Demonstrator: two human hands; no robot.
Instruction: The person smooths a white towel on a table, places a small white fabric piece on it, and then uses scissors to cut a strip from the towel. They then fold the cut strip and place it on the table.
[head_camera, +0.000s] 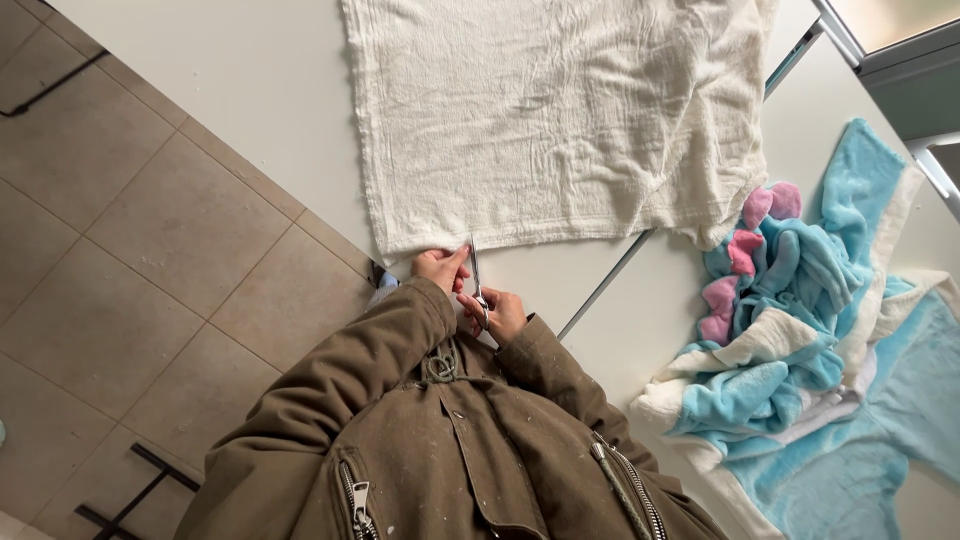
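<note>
A white crinkled cloth lies spread flat on a white table. My left hand pinches the cloth's near edge. My right hand grips a pair of metal scissors, whose blades point up at that same edge, right beside my left fingers. Both sleeves are olive-brown jacket sleeves.
A crumpled fluffy garment in light blue, white and pink lies on a second white table at the right. A narrow gap separates the two tables. Beige tiled floor lies at the left, with a black metal frame at the bottom left.
</note>
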